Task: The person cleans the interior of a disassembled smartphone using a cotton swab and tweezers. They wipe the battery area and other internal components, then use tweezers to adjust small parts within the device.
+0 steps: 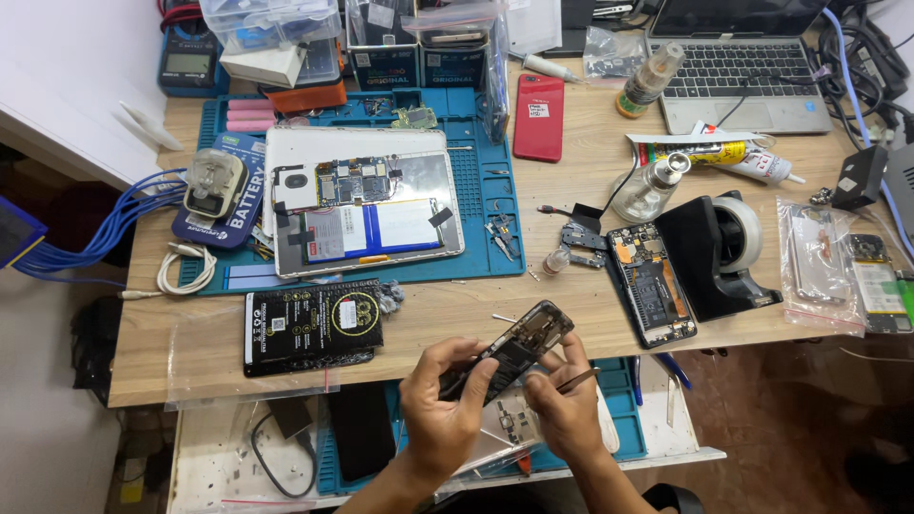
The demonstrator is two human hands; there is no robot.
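A person sits at a cluttered wooden bench [571,305], seen from above. Both hands work low in the view, just in front of the bench edge and above a pulled-out drawer. The left hand [446,400] is closed around the lower end of an opened phone [519,347], its back cover off and its dark insides showing; the phone tilts up to the right. The right hand [562,405] pinches a pair of tweezers [579,381], its fingertips close against the phone's lower edge.

The phone looks light, thin and stiff, but fragile with its circuitry exposed. It is probably best gripped by its long side rails, as the left hand does, not by the bare boards.

On the bench beyond lie an opened tablet [362,214] on a blue work mat [476,257], a black flat package [312,326], a second opened phone [652,286] beside a black tape dispenser [714,252], a red phone [539,116], and a laptop [733,67] at the far right.
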